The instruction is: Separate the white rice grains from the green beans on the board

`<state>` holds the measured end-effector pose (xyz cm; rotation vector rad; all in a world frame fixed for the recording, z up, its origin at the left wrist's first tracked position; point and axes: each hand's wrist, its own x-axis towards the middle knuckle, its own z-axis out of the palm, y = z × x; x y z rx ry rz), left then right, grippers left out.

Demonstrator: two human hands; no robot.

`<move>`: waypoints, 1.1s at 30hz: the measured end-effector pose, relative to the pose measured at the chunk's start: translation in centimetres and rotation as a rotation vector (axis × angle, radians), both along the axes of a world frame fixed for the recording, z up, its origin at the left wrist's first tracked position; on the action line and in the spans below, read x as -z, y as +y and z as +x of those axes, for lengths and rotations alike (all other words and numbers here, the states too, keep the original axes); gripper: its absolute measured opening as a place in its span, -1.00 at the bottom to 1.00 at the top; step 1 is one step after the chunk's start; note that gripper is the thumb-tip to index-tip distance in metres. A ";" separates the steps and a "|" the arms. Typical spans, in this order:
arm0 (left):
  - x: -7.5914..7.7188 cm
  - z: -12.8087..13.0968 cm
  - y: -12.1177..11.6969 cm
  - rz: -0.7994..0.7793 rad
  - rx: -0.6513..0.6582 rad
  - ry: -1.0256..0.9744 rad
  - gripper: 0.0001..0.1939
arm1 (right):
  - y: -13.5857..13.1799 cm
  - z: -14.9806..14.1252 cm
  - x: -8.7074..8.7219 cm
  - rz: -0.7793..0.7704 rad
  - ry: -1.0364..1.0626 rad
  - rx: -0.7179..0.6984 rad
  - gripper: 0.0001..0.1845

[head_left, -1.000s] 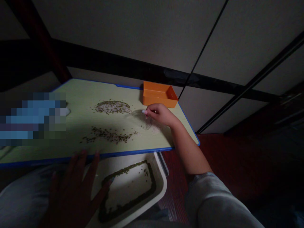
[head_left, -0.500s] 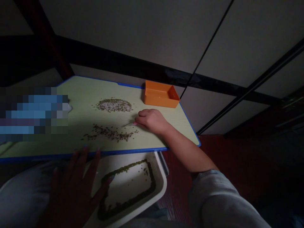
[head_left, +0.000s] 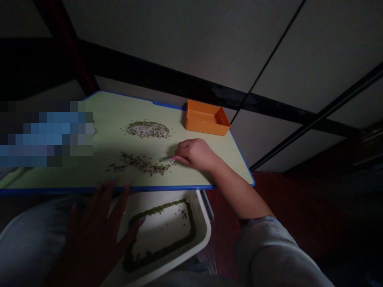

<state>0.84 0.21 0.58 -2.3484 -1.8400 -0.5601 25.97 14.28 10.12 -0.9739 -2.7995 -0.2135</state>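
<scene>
My right hand (head_left: pixel 196 154) is closed, pinching a thin, slim tool (head_left: pixel 165 159) that points left; its exact kind is too small to tell. The tool's tip is at the right end of a loose scatter of dark brown grains (head_left: pixel 140 163) on the pale green board (head_left: pixel 101 159). Behind that lies a rounder heap of pale and green grains (head_left: pixel 148 129). With fingers spread, my left hand (head_left: pixel 95 231) is in shadow, fingertips by the board's blue front edge, thumb over a white tub (head_left: pixel 206 233) below.
An orange open box (head_left: pixel 206 123) stands at the board's back right corner. Green grains (head_left: pixel 191 227) line the tub's floor in a rectangular band. A blurred-out blue patch (head_left: pixel 56 131) covers the board's left. Panelled doors (head_left: pixel 209 44) rise behind; reddish floor (head_left: pixel 269 191) shows at right.
The view has shifted slightly, so the board and box sit a little further right. My right hand and the tool have come slightly nearer the brown grains. My left hand stays spread.
</scene>
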 end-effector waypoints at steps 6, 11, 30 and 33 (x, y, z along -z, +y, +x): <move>0.1 0.2 0.2 0.008 0.004 0.001 -0.32 | 0.3 1.0 -0.6 -0.033 0.148 0.092 -0.47; -0.1 0.2 0.2 -0.006 -0.001 0.022 -0.32 | 0.6 1.9 -1.2 -0.150 0.358 0.244 -0.54; 0.2 0.0 0.3 0.021 0.019 -0.058 -0.25 | 1.0 6.6 -3.7 -0.626 0.175 0.489 -0.71; 0.2 0.1 0.4 0.016 0.008 -0.080 -0.22 | 1.0 6.6 -3.7 -0.683 0.152 0.512 -0.76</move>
